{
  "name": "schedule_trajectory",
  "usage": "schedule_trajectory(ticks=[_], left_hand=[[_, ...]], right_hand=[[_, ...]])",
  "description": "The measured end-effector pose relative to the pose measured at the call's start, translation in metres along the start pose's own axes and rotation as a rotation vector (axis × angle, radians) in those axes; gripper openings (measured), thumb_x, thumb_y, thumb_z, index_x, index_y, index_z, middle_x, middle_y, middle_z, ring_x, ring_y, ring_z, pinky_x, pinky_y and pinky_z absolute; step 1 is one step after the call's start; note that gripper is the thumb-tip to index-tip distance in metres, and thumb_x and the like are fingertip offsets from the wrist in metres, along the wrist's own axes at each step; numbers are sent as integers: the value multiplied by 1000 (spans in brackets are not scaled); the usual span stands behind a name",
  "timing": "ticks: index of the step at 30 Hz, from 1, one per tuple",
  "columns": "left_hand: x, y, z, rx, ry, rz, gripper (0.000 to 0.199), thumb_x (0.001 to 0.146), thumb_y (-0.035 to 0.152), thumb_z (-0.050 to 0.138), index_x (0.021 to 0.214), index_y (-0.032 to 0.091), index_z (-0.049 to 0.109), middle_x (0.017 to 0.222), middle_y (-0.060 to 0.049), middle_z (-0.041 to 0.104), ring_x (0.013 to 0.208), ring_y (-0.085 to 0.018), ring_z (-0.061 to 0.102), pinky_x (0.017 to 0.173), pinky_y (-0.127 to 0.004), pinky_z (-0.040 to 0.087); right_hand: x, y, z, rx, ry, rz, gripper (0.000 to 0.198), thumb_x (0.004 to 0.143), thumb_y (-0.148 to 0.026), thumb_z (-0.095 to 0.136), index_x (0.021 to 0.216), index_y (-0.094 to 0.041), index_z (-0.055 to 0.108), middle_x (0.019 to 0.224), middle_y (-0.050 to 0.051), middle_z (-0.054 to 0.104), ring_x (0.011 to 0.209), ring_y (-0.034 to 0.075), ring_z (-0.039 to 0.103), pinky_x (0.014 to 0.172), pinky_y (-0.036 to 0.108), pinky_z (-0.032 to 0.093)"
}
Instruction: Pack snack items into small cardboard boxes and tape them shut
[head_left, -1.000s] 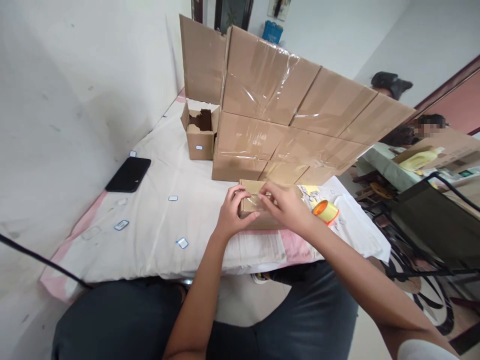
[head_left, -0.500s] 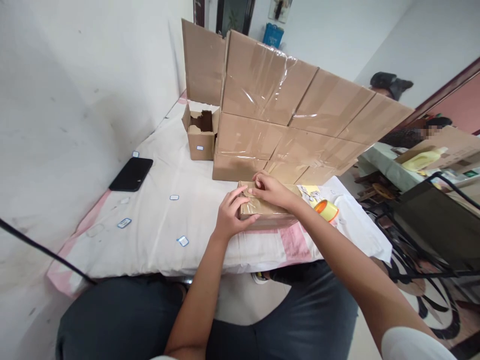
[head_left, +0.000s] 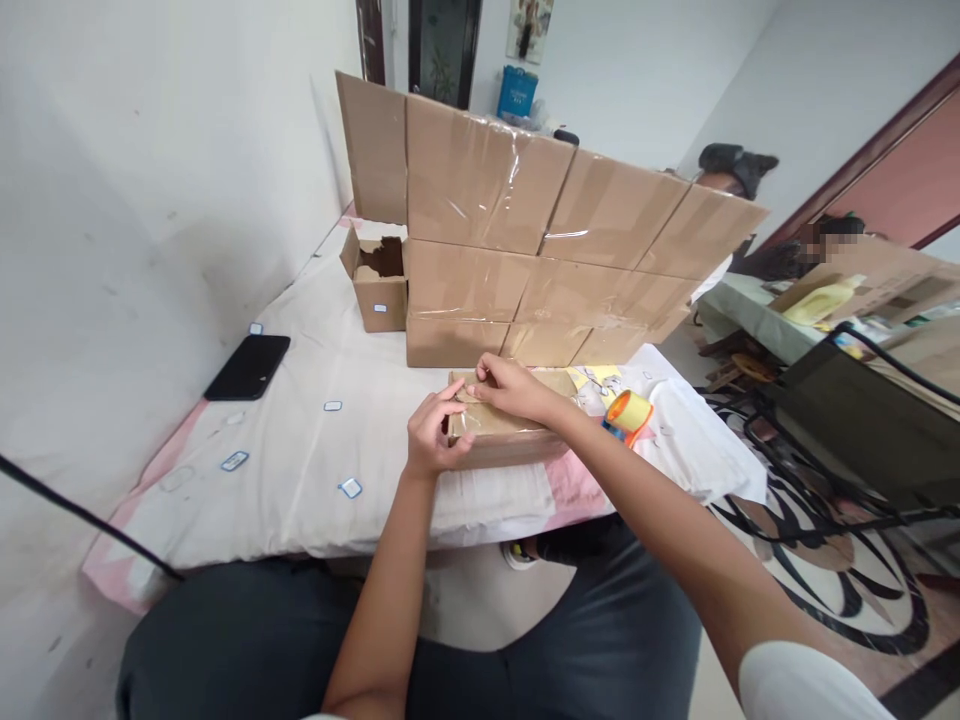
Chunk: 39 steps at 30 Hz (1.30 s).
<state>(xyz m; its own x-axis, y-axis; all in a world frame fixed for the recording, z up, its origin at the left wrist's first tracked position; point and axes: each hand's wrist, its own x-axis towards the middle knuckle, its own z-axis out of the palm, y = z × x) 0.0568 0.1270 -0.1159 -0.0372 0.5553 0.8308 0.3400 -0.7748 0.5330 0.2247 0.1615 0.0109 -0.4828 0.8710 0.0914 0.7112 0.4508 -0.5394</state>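
A small taped cardboard box (head_left: pixel 517 450) lies lengthwise on the cloth-covered table in front of me. My left hand (head_left: pixel 433 432) grips its left end, fingertips on the top edge and thumb against the front side. On the box top, my right hand (head_left: pixel 516 388) has its fingers curled and pinched at the left flap edge; the bit of flap or tape between them is mostly hidden. A dark gap shows at the box's left end, beside my left fingers. Right of the box sits a yellow and orange tape roll (head_left: pixel 636 410), close to my right forearm.
Behind the box rises a wall of stacked, taped cartons (head_left: pixel 469 285). A small open carton (head_left: pixel 382 312) stands at its left. A black flat device (head_left: pixel 247 368) and several paper tags (head_left: pixel 350 488) lie left. A dark chair (head_left: pixel 862 420) and other people are at right.
The view has shifted, so the table and cartons sit farther left in the picture. Both hands stay on the box, and a dark gap at its left end now shows.
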Motion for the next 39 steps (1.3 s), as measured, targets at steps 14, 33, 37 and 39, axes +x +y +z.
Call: schedule_trajectory(ticks=[14, 33, 37, 39], left_hand=[[6, 23, -7, 48, 69, -149, 42, 94, 52, 45, 78, 23, 73, 91, -8, 78, 90, -25, 67, 80, -43, 50], [-3, 37, -27, 526, -170, 152, 26, 95, 27, 53, 111, 21, 73, 115, -11, 75, 101, -27, 66, 94, -45, 44], [-9, 31, -29, 536, -95, 156, 29, 97, 26, 48, 107, 15, 73, 112, -15, 75, 98, -26, 68, 93, -45, 44], [-12, 27, -27, 521, -43, 152, 31, 97, 28, 47, 103, 14, 74, 109, -17, 76, 97, -27, 69, 94, -46, 45]], right_hand=[[-6, 4, 18, -141, 82, -38, 21, 94, -40, 55, 88, -22, 46, 94, 3, 65, 90, 22, 58, 82, 34, 31], [-183, 279, -140, -319, 786, 891, 35, 96, -25, 36, 110, -15, 66, 112, 18, 70, 103, 31, 61, 88, 43, 43], [-188, 336, -110, -257, 703, 858, 33, 93, -27, 45, 112, -20, 71, 116, 14, 69, 103, 30, 60, 88, 43, 44], [-173, 355, -103, -251, 631, 768, 32, 92, -31, 52, 115, -24, 73, 124, 12, 66, 112, 33, 56, 92, 46, 43]])
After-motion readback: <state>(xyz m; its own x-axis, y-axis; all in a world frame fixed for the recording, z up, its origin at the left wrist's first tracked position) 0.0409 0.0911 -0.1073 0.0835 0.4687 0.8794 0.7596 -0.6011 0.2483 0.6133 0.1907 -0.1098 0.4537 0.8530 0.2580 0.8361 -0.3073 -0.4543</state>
